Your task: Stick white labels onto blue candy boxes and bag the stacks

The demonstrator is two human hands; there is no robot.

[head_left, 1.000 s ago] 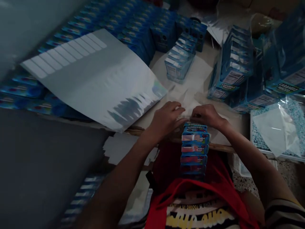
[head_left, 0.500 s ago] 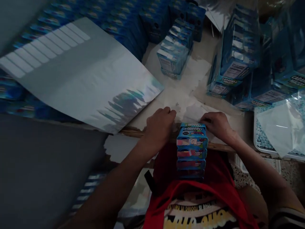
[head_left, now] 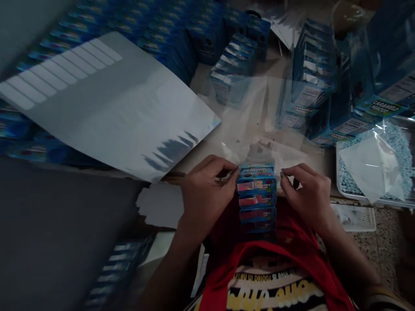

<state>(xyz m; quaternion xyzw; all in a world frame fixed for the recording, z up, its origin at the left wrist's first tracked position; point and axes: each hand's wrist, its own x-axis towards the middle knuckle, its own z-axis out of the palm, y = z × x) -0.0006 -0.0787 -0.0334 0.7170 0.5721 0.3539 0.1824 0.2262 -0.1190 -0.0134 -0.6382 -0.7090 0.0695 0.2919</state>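
Observation:
A row of small blue candy boxes (head_left: pixel 256 201) stands at the table's front edge, close against my red apron. To its left, my left hand (head_left: pixel 207 190) is closed in a pinch beside the top box. Across from it my right hand (head_left: pixel 306 190) also pinches, thumb against forefinger. Between them a thin clear plastic film (head_left: pixel 259 97) spreads up and away over the table, its far part hazing the boxes behind it. Both pinches appear to be on the film's near edge. Exactly where the film ends near the fingertips is hard to make out.
A large glossy sheet with pale labels (head_left: pixel 123 103) lies over rows of packed blue boxes (head_left: pixel 168 26) at left. Wrapped boxes (head_left: pixel 311 86) are stacked at right, above a clear tray of small pale-blue candies (head_left: pixel 348 181). Another box row (head_left: pixel 231 77) stands mid-table.
My hands have turned and drawn nearer my body, both now pinching on either side of the box row. The clear film has lifted and spread across the table in front.

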